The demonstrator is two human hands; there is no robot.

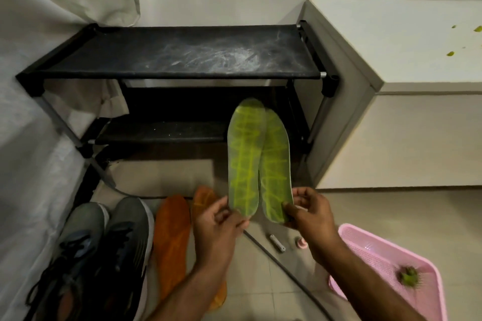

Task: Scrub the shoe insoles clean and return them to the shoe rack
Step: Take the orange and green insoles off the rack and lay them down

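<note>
Both hands nearest: left hand [217, 219] pinches heel of left yellow-green foam insole [245, 156], right hand [310, 212] pinches right yellow-green foam insole [276, 164]; toes point straight ahead toward black fabric-shelved shoe rack [180, 53], lower shelf [161, 131] closest.

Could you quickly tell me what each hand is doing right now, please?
Left hand: pinching the heel of the left green insole.
Right hand: pinching the heel of the right green insole.
</note>
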